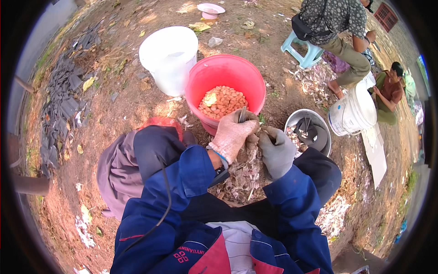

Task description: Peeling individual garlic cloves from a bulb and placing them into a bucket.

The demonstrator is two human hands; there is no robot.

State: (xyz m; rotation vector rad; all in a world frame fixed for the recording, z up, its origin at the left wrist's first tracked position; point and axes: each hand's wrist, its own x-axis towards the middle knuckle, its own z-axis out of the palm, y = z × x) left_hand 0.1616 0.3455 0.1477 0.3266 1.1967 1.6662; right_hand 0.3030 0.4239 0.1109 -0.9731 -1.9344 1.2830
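My left hand (pixel 234 135), in a soiled knit glove, is closed around a small tool with a short metal blade (pixel 243 114); only the blade shows. My right hand (pixel 278 150), in a grey glove, is just beside it with fingertips pinched together; whether a small piece is between them cannot be told. Beyond the hands stands a red plastic bucket (pixel 226 70), with many peeled, pale orange cloves or kernels (pixel 222 101) at its bottom. Papery peelings (pixel 243 178) lie on the ground below the hands. A metal bowl (pixel 326 147) holding unpeeled pieces and a dark object is right of my right hand.
A white bucket (pixel 171 72) stands left of the red one, and another white bucket (pixel 352 111) is tilted at the right. One person sits on a light blue plastic stool (pixel 304 51); another person (pixel 390 89) sits farther right. A pink basin (pixel 210 10) lies at the top.
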